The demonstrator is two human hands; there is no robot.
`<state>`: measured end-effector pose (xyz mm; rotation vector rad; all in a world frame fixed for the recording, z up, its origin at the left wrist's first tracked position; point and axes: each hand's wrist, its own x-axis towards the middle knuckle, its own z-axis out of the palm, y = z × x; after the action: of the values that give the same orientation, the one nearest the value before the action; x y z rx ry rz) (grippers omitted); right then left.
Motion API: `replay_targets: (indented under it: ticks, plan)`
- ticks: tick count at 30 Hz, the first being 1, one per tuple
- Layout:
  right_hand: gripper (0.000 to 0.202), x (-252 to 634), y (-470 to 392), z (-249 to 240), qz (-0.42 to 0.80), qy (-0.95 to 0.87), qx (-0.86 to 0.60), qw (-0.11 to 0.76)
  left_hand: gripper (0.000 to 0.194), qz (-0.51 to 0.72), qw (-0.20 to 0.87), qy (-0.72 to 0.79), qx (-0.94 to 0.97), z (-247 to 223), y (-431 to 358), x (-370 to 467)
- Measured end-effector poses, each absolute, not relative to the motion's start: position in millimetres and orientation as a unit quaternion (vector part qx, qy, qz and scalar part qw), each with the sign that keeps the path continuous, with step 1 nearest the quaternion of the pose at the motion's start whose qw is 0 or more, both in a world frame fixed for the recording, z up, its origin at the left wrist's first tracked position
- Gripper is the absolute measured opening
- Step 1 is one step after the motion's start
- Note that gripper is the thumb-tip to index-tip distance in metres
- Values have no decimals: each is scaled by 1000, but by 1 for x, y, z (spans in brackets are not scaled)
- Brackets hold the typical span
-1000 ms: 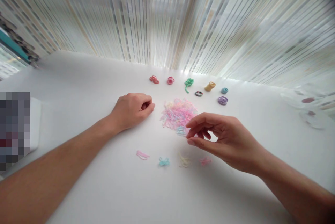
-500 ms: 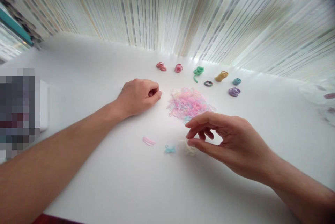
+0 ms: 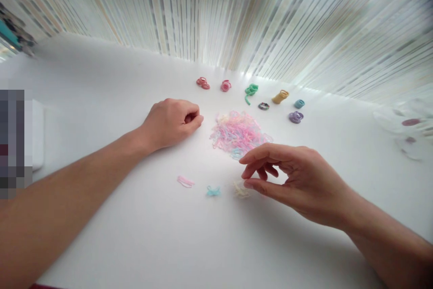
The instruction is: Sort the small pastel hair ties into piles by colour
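Right hand (image 3: pixel 302 185) half-opened near cream bands (image 3: pixel 241 191), I see nothing held. Left hand (image 3: pixel 172 120) loosely fisted, inside hidden.

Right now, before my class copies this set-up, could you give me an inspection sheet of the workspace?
Surface: white table.
Job's things: pile of thin pastel bands; nearer the camera, pink bands, blue bands and cream bands.
Clutter: farther back, red coil, pink coil, green coil, yellow coil, blue coil, purple coil and multicoloured ring.
Left hand: loosely curled, left of the pile and apart from it; contents hidden.
Right hand: thumb and fingers curved near the cream bands; contact unclear, nothing visibly held.
Cables: nothing seen.
Surroundings: striped curtain behind the table; left edge partly pixelated.
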<state>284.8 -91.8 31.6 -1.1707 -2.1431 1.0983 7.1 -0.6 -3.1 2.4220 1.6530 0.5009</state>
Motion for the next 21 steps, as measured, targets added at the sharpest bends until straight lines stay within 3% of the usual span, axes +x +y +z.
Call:
replay_targets:
  ticks: [5,21]
  plan:
    - [17,292,-87,40,377,-812,-422,142,31,151,70,562,810,-3,-1,7]
    - [19,294,-87,39,368,-824,-413,123,33,123,63,579,803,-1,-1,8]
